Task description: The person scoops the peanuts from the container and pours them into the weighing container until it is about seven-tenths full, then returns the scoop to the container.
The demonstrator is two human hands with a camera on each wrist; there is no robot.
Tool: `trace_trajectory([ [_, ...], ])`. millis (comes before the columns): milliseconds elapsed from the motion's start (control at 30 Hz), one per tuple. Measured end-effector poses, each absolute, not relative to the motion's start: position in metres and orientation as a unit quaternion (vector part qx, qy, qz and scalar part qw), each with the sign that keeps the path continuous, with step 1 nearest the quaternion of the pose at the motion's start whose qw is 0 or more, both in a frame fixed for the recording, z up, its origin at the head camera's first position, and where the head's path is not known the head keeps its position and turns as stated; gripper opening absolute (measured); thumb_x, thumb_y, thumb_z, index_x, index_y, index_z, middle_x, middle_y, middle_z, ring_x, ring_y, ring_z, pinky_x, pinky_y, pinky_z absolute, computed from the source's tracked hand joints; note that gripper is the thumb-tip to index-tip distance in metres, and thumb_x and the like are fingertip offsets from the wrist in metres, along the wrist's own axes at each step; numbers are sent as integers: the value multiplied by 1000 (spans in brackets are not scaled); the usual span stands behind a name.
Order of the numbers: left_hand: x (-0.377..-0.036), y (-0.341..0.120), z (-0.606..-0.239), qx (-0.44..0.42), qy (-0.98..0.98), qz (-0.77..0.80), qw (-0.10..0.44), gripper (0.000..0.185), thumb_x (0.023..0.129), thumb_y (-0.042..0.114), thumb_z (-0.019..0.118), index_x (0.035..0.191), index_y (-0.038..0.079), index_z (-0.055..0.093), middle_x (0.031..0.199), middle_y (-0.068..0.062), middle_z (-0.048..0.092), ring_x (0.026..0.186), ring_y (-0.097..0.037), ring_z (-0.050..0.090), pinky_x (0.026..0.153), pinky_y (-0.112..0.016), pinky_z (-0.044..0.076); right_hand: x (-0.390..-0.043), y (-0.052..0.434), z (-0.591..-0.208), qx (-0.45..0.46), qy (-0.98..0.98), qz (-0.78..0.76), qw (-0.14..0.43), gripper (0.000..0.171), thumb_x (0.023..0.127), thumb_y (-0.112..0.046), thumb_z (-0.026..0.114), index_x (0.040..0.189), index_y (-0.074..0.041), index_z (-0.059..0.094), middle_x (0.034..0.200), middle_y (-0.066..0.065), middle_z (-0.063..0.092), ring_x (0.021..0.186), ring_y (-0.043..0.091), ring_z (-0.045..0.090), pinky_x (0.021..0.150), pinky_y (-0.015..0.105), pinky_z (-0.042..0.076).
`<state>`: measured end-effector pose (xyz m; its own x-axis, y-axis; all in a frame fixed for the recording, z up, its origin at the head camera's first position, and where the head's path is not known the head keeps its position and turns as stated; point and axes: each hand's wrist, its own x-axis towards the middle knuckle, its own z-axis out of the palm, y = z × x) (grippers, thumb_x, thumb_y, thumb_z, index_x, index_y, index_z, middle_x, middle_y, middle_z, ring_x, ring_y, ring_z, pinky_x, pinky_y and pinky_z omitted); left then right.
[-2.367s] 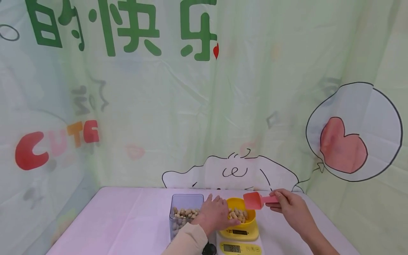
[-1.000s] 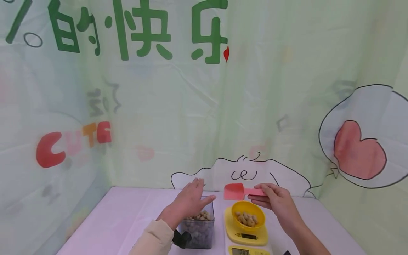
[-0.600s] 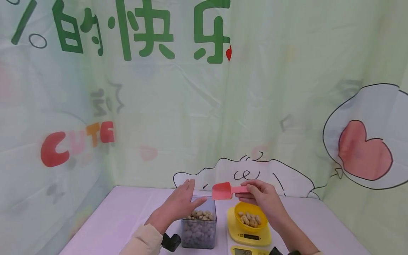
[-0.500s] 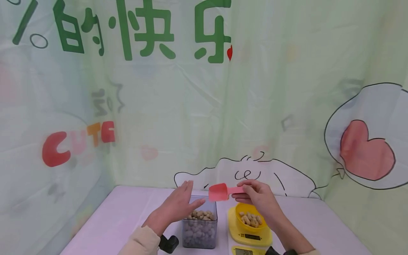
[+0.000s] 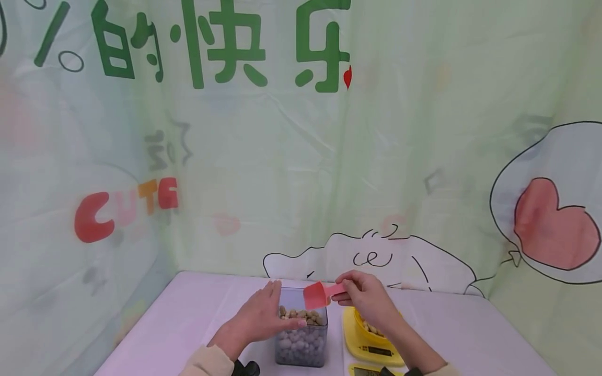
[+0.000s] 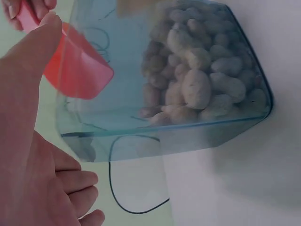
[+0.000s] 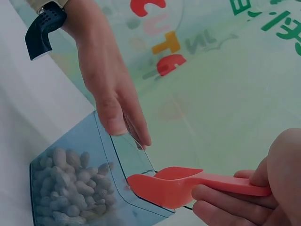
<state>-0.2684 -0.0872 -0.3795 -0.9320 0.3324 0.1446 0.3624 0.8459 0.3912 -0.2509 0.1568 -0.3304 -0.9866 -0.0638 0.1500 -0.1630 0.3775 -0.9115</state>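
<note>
so from the head view the left hand [image 5: 261, 318] rests with straight, relaxed fingers against the left wall and rim of the clear container [image 5: 302, 342] of peanuts [image 5: 297, 315], while the right hand [image 5: 369, 300] pinches the handle of the red scoop [image 5: 316, 295], bowl hovering over the container's open top. the right wrist view shows the scoop bowl [image 7: 164, 186] is empty and sits just at the rim. only the head view catches the yellow scale [image 5: 364, 347] with its bowl, right of the container.
</note>
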Motion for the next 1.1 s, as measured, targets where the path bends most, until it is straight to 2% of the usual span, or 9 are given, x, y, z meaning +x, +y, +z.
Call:
trace_trajectory([
  [33, -268, -86, -382, -179, -961, -208, 42, 109, 72, 79, 66, 140, -1, 40, 124, -10, 55, 103, -23, 56, 86, -41, 54, -250, 154, -330, 74, -833, 547, 46, 18, 101, -3, 50, 109, 3, 65, 94, 13, 71, 80, 19, 71, 77, 35, 62],
  [100, -268, -85, -386, -176, -962, -204, 53, 110, 69, 81, 67, 138, 0, 40, 123, -9, 54, 101, -22, 54, 85, -40, 53, -248, 149, -331, 89, -841, 531, 49, 17, 101, -2, 50, 107, 3, 66, 94, 13, 71, 79, 18, 70, 76, 34, 62],
  [200, -267, -84, -392, -164, -963, -210, 49, 119, 68, 82, 66, 144, -4, 35, 141, -16, 49, 122, -31, 53, 103, -47, 49, -244, 142, -333, 136, -860, 488, 59, 17, 100, 0, 51, 105, 3, 67, 94, 12, 71, 76, 15, 68, 73, 31, 62],
  [267, -267, -83, -394, -158, -964, -211, 44, 125, 70, 82, 65, 150, -6, 28, 155, -22, 36, 140, -38, 41, 114, -55, 37, -242, 137, -335, 173, -876, 444, 78, 16, 99, 0, 52, 103, 2, 67, 93, 11, 71, 72, 13, 65, 68, 26, 61],
  [333, -267, -83, -396, -156, -963, -214, 39, 126, 71, 81, 64, 152, -8, 25, 159, -25, 30, 147, -40, 30, 118, -58, 30, -240, 132, -335, 198, -890, 397, 102, 15, 98, 0, 54, 102, 2, 68, 88, 10, 71, 66, 11, 60, 62, 21, 57],
  [500, -267, -82, -396, -161, -961, -220, 37, 125, 73, 80, 63, 152, -8, 23, 160, -26, 27, 149, -40, 27, 119, -58, 28, -241, 119, -336, 195, -912, 326, 155, 13, 96, 0, 58, 97, 1, 70, 80, 8, 70, 56, 9, 51, 54, 14, 48],
  [767, -268, -80, -397, -159, -963, -215, 35, 125, 73, 81, 62, 152, -7, 24, 160, -25, 27, 149, -39, 27, 119, -57, 28, -250, 110, -334, 170, -916, 319, 173, 15, 94, 2, 55, 90, 4, 70, 77, 11, 70, 50, 9, 50, 49, 15, 47],
  [867, -268, -80, -397, -160, -963, -213, 35, 124, 73, 81, 62, 152, -7, 25, 159, -25, 28, 149, -39, 27, 120, -57, 28, -254, 109, -333, 164, -916, 326, 165, 17, 92, 4, 53, 88, 5, 69, 76, 11, 68, 48, 11, 49, 47, 17, 47],
  [1100, -268, -81, -398, -163, -962, -217, 35, 124, 74, 81, 61, 152, -8, 25, 159, -25, 28, 150, -39, 26, 120, -57, 28, -265, 109, -332, 158, -910, 365, 114, 17, 93, 4, 53, 93, 5, 70, 86, 14, 70, 59, 14, 55, 57, 24, 56],
])
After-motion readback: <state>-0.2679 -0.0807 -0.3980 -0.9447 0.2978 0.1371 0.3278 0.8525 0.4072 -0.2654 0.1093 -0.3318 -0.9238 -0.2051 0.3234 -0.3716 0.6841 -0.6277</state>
